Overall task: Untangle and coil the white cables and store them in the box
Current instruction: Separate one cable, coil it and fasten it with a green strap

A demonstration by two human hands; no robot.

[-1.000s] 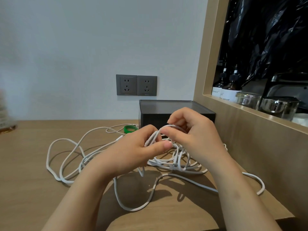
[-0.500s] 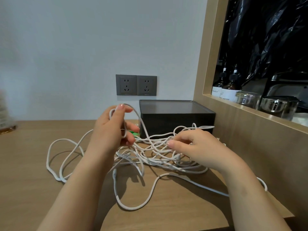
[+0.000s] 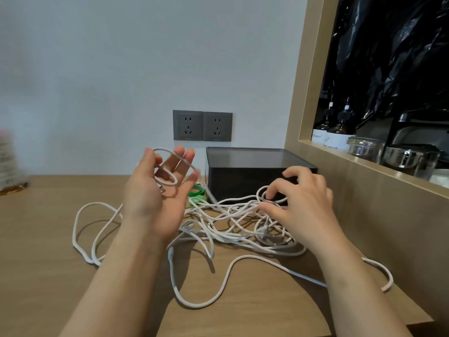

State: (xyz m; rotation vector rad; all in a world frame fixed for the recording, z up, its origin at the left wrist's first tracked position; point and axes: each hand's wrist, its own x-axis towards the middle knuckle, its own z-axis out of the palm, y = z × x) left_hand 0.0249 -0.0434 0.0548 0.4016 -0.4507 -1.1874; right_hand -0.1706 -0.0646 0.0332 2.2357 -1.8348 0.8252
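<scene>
A tangle of white cables (image 3: 233,224) lies on the wooden desk (image 3: 43,239) in front of a dark open-topped box (image 3: 252,181). My left hand (image 3: 155,198) is raised, palm toward me, fingers spread and nearly straight. A small loop of white cable (image 3: 170,164) with a plug end hangs around those fingers and the thumb. My right hand (image 3: 301,205) hovers low over the right side of the tangle, fingers curled, with thumb and forefinger pinching a strand. Long loose loops trail left and toward the desk's front edge.
Green cable ties (image 3: 198,192) lie beside the box's left corner. Two grey wall sockets (image 3: 202,125) sit above the box. A wooden niche wall (image 3: 364,215) stands on the right, holding bottles (image 3: 337,132) and glass jars (image 3: 410,159). A blurred object (image 3: 9,164) is at the far left.
My left hand turned palm up and spread its fingers, the cable loop now draped around them. My right hand shifted slightly right and curled onto a strand of the tangle.
</scene>
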